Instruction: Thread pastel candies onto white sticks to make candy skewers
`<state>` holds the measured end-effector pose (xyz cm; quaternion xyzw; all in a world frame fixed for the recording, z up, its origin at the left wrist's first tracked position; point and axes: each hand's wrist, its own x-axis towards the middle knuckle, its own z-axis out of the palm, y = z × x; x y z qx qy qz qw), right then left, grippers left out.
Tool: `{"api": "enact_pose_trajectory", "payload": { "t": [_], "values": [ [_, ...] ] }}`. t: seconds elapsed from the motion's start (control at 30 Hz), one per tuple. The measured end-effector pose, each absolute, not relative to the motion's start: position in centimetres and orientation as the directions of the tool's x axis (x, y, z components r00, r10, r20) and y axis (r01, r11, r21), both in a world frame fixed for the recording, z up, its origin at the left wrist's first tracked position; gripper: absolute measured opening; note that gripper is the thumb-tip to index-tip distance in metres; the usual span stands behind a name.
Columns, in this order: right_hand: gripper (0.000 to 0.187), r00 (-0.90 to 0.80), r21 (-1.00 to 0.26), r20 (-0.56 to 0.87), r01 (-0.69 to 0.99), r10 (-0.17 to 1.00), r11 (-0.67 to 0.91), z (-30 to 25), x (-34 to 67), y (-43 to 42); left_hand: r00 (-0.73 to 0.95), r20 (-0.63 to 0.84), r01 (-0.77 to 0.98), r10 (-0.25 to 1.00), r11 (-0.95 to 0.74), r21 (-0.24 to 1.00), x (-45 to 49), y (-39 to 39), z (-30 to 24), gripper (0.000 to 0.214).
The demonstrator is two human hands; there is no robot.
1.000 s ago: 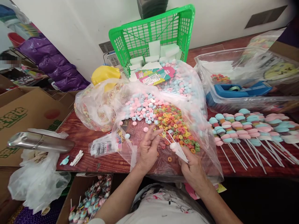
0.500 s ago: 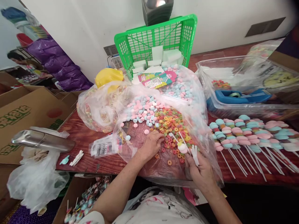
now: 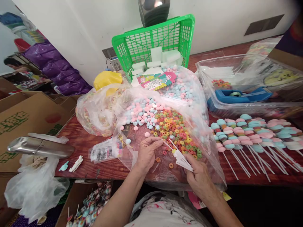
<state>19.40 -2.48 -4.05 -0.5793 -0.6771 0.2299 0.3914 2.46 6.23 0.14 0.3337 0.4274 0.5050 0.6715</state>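
Observation:
My right hand (image 3: pixel 199 175) is closed around a bunch of white lollipop sticks (image 3: pixel 181 161), which fan toward the upper left. Two sticks reach out beyond the others. My left hand (image 3: pixel 148 153) pinches thumb and finger together at the tip of one of these; whatever sits between the fingertips is too small to make out. Just beyond both hands lie loose ring-shaped gummies (image 3: pixel 176 129) in red, orange, yellow and green. Pink and blue candies (image 3: pixel 146 113) are heaped behind them. Both piles rest on a clear plastic bag (image 3: pixel 163 175) spread over the table.
Finished candy skewers (image 3: pixel 251 134) lie in rows at right, below a clear tub (image 3: pixel 246 105) with a blue tape dispenser (image 3: pixel 243 95). A green basket (image 3: pixel 153 31) stands behind. At left are a steel flask (image 3: pixel 42 147), a tied bag (image 3: pixel 97 110) and cardboard boxes (image 3: pixel 30 123). Another person (image 3: pixel 15 64) sits far left.
My left hand has risen from the gummy rings and now meets a stick tip. My right hand has turned the stick bunch leftward, and the pink and white candy seen by it is now hidden.

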Motion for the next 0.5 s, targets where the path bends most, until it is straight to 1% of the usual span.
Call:
{"api": "enact_pose_trajectory", "payload": {
  "t": [0.1,0.17,0.27,0.3,0.4,0.5],
  "values": [
    [0.029,-0.006,-0.751,0.291,0.618,0.957,0.232,-4.0,19.3,-2.6,0.102,-0.219,-0.400,0.970,0.241,0.884,2.6,5.9,-0.1,0.020],
    [0.030,-0.011,-0.749,0.314,0.612,0.949,0.255,-4.0,19.0,-2.6,0.104,-0.226,-0.420,0.969,0.249,0.873,2.8,5.6,-0.5,0.028],
    [0.032,-0.032,-0.749,0.356,0.588,0.934,0.305,-4.0,18.7,-2.7,0.218,-0.257,-0.419,0.942,0.328,0.847,3.1,5.0,-1.1,0.042],
    [0.032,-0.032,-0.748,0.366,0.585,0.930,0.314,-4.0,18.7,-2.7,0.261,-0.263,-0.409,0.929,0.353,0.842,3.2,4.8,-1.3,0.042],
    [0.033,-0.018,-0.742,0.394,0.584,0.919,0.329,-4.1,18.9,-2.9,0.344,-0.261,-0.368,0.902,0.385,0.846,3.3,4.1,-1.4,0.030],
    [0.032,0.000,-0.741,0.447,0.560,0.895,0.370,-4.8,19.3,-3.1,0.412,-0.235,-0.282,0.880,0.368,0.886,3.5,3.2,-1.0,0.024]
  ]
}}
